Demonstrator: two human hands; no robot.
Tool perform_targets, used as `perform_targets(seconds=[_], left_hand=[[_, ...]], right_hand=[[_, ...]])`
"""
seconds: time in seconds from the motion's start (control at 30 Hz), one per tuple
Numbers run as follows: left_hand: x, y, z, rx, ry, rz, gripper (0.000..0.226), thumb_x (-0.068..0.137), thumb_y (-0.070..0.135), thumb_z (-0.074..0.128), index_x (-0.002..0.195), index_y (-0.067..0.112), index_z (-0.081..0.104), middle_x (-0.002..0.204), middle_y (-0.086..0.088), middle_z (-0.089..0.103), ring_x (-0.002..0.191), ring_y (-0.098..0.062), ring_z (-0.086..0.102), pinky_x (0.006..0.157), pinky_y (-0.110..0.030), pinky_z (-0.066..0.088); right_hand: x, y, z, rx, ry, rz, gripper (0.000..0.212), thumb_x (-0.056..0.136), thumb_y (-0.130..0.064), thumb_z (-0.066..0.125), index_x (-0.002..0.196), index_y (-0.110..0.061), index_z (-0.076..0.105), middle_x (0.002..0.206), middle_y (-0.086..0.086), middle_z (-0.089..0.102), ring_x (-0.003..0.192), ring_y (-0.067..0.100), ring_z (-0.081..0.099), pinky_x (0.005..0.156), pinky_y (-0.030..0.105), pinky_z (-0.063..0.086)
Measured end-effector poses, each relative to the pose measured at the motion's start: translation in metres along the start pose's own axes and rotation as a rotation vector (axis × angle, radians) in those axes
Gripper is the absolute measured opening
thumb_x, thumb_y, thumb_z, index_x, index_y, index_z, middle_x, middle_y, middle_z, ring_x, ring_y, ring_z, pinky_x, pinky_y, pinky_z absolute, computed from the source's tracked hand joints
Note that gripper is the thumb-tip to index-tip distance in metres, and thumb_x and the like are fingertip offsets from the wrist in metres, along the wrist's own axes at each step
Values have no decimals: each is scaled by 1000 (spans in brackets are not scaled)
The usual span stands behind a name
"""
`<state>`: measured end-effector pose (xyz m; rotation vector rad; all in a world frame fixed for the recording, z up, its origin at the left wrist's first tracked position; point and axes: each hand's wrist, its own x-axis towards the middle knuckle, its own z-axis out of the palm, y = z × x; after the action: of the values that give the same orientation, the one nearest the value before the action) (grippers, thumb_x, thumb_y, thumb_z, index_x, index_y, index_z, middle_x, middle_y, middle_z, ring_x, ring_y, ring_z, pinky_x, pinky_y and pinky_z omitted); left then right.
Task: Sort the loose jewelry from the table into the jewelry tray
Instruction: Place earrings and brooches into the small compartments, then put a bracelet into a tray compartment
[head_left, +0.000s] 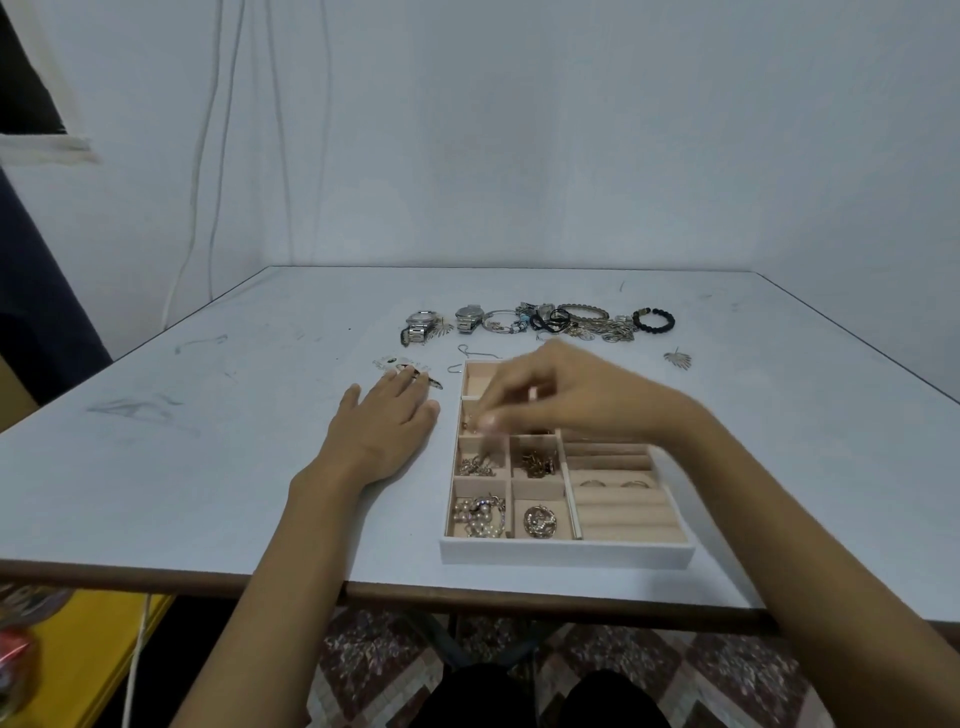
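The jewelry tray, white outside and lined in beige, sits on the pale table just right of the frame's centre, its near wall close to the table's front edge.

The right hand hangs over the tray's upper left compartments. Its fingers point down and its fingertips are low in the second compartment of the left column. The hand is smeared by motion, so I cannot tell whether it pinches anything.

The left hand lies flat on the table just left of the tray, fingers straight and slightly spread, holding nothing. Its fingertips touch a silvery ornament that lies beside the tray's upper left corner. The two hands are apart, with the tray's left wall between them.

In the tray:
- A pearl piece fills the lower left compartment.
- A round gold pendant is in the compartment beside it.
- Gold chains lie in the compartment above the pendant.
- Two rings stand in the padded rolls on the right.

Above both hands, a row of loose jewelry stretches across the table's middle:
- Two metal watches are at the left end.
- A thin hoop follows.
- Next comes a tangle with a beaded bangle.
- A black bead bracelet is at the right end.

A leaf-shaped earring lies alone to the right of the right hand, well apart from the tray.
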<state>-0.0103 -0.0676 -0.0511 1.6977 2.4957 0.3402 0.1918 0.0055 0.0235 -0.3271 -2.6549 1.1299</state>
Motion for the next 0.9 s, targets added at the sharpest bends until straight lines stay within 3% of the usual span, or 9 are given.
perform_targets(seconds=[0.07,0.13,0.23,0.3,0.37,0.57,0.7,0.8,0.9], left_hand=[[0,0,0,0,1,4,51,103,37,19,152,23,14,161,5,6,148,-11,2,119,-42,0],[0,0,0,0,3,3,51,103,36,20,152,22,14,161,5,6,148,-11,2,119,-42,0],[-1,0,0,1,4,4,51,103,36,19,152,22,14,161,5,7,148,-11,2,119,-42,0],[-1,0,-1,-2,4,7,51,103,36,19,152,22,14,161,6,7,148,-11,2,119,-42,0],[-1,0,0,-5,5,5,51,103,36,19,152,22,14,161,6,6,148,-11,1,119,-42,-1],[1,-1,1,-11,-4,1,51,103,37,19,152,23,14,161,6,6,148,-10,1,120,-42,-1],[4,-2,0,-55,22,-3,51,102,39,26,150,23,22,159,6,16,147,-11,11,119,-41,3],[9,-3,-3,-102,74,-21,48,98,41,35,143,23,37,152,5,33,137,-17,34,114,-39,18],[15,2,-9,-118,111,-80,42,93,40,40,131,25,51,138,4,47,125,-21,45,96,-35,35]], right_hand=[[-1,16,-27,-5,200,72,11,88,-19,67,96,-18,74,88,-7,74,73,4,65,65,10,48],[0,48,-55,28,476,187,12,88,-14,67,96,-18,73,84,-7,71,66,-3,60,62,8,45],[-4,108,-87,-120,880,536,23,83,-8,65,101,-18,72,98,4,71,93,15,65,80,27,48],[-13,134,-94,-216,909,749,32,83,-11,65,114,-16,68,118,7,67,112,26,59,88,32,43],[-19,147,-92,-214,858,811,38,84,-19,69,121,-11,63,125,9,62,119,28,54,90,33,40],[-17,149,-90,-213,938,792,12,82,-14,72,92,-8,74,101,14,70,85,25,55,71,30,40],[-16,149,-90,-209,973,800,9,79,-9,74,88,-6,75,96,15,70,81,24,53,69,30,39],[-16,150,-90,-197,990,809,9,80,-9,74,88,-7,75,96,13,71,81,21,53,68,29,38],[-16,152,-89,-200,1010,794,7,81,-10,71,87,-10,75,97,9,71,83,20,53,70,29,37]])
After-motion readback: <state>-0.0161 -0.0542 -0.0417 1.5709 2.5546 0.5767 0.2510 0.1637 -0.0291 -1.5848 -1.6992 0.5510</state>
